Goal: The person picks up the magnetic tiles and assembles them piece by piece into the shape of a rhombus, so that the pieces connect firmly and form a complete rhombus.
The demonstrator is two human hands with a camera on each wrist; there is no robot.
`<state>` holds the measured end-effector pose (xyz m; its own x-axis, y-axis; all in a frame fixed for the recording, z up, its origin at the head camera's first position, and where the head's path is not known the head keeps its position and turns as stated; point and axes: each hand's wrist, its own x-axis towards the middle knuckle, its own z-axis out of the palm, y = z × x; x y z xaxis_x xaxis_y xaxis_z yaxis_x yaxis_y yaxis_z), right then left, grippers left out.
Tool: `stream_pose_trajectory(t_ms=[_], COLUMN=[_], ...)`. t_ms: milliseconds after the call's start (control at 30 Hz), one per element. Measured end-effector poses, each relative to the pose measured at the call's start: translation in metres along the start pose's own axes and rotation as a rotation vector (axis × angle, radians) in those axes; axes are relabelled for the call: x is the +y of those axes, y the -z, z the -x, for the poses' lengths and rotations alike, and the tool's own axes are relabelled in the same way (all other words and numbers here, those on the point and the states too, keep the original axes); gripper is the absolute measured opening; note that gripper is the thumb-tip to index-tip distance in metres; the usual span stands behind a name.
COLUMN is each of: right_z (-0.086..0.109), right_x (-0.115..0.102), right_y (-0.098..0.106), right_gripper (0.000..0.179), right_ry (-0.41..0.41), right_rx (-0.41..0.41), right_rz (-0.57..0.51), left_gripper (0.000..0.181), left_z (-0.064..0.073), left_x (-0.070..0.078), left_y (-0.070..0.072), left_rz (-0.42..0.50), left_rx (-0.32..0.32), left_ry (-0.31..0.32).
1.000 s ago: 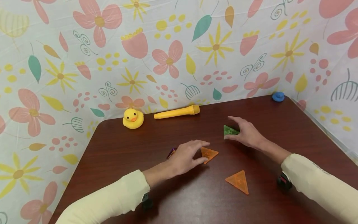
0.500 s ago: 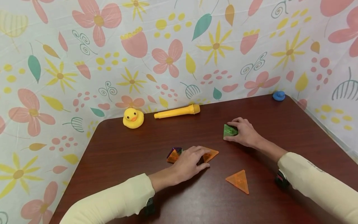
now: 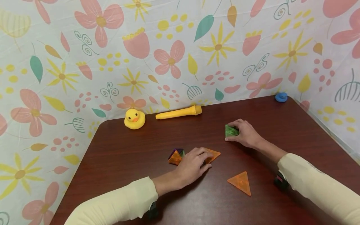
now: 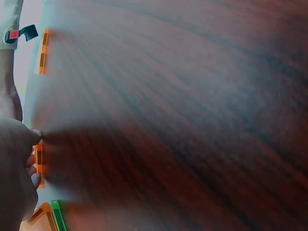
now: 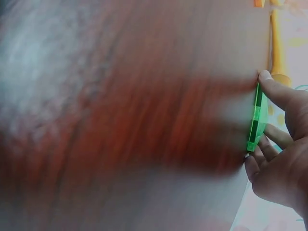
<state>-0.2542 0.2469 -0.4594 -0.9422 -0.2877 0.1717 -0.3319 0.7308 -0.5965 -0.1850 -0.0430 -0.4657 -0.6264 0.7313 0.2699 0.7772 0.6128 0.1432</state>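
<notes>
My left hand bends its fingers over the left part of a translucent orange triangular tile, thumb at the near side. Part of that tile is hidden beneath the fingers. Farther right, my right hand grips a translucent green triangular tile between thumb and fingers. Its edge shows in the right wrist view, where the thumb is at one end of the green tile. Behind the left hand, purple, orange and green tiles stand joined as a small cluster, partly covered.
Another orange triangular tile lies flat nearer me. Along the back edge of the brown table are a yellow rubber duck and a yellow toy microphone. A small blue duck sits at the far right corner. A flowered cloth hangs behind.
My left hand has come down and right onto the orange tile, uncovering the cluster. My right hand's fingers have closed in around the green tile. The other orange tile has stayed put.
</notes>
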Motion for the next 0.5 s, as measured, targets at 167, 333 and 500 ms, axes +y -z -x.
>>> stream_pose_trajectory(t_ms=[167,333,500], right_z=[0.0001,0.0001,0.0011], right_x=[-0.0035,-0.0049,-0.0045], right_y=[0.0002,0.0,0.0003], right_gripper=[0.066,0.067,0.067], right_ry=[-0.026,-0.047,-0.047], right_rx=[0.0,0.015,0.031], right_rz=[-0.027,-0.029,-0.033], left_gripper=[0.033,0.032,0.031], left_z=[-0.0005,-0.0008,-0.0014], left_x=[0.0002,0.0002,0.0003], left_y=[-0.0012,-0.0012,0.0], left_rz=[-0.004,-0.001,0.014], left_rx=[0.005,0.004,0.008], left_ry=[-0.003,-0.002,-0.006])
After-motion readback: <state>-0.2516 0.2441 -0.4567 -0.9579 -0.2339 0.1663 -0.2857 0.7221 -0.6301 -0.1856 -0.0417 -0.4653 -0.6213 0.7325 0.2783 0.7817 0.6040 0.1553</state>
